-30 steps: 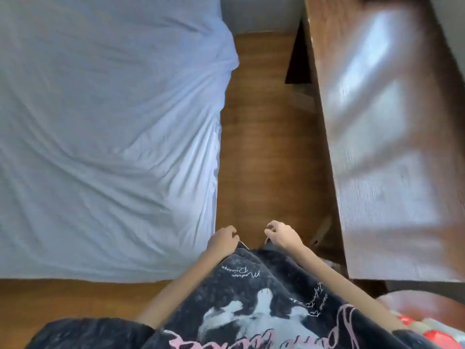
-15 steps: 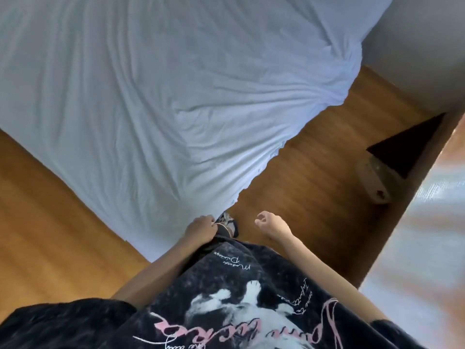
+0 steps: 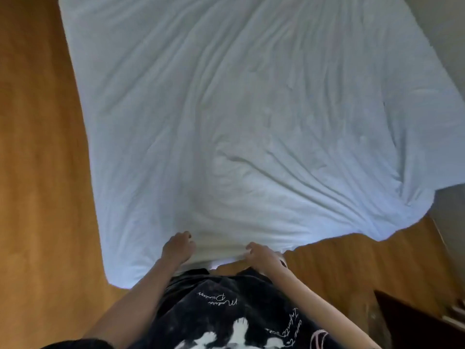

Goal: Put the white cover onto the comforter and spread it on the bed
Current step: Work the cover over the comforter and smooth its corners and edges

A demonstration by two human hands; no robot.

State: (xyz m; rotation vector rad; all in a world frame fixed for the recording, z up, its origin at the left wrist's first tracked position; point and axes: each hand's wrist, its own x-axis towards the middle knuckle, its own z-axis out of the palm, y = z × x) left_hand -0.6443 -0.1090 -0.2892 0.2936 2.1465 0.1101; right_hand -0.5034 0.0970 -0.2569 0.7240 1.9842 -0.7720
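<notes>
Step in hand: judged from the frame, the spreading stage; a white covered comforter (image 3: 251, 117) already lies wrinkled across the bed, filling the upper and middle of the frame, and both hands work its near edge at lower centre.
Cover on comforter: cannot tell from here whether white cover and comforter are 2 layers; only 1 white surface shows.
Left hand (image 3: 178, 248): lower centre, just left of the middle, fingers curled, resting on or just over the cloth's near edge; whether it has cloth between the fingers cannot be told.
Right hand (image 3: 260, 254): lower centre, just right of the middle, fingers bent onto the hem where the cloth bunches; it looks to be pinching the edge, though blur leaves this uncertain.
Lie of the cloth: creases fan out from the near edge toward the upper frame; the right corner (image 3: 402, 222) hangs in a rounded droop over the wooden floor (image 3: 37, 172), the left corner (image 3: 118, 280) sags at lower left.
Next move calls for: probably a firm hold with both hands on the hem, then a pull and shake to flatten the creases and square the 2 near corners.
Writing: white cursive script on the person's dark shirt (image 3: 226, 311) at bottom centre, seen upside down and not legible; pink lettering at lower right, also unreadable.
Brands, labels: none visible on the bedding.
</notes>
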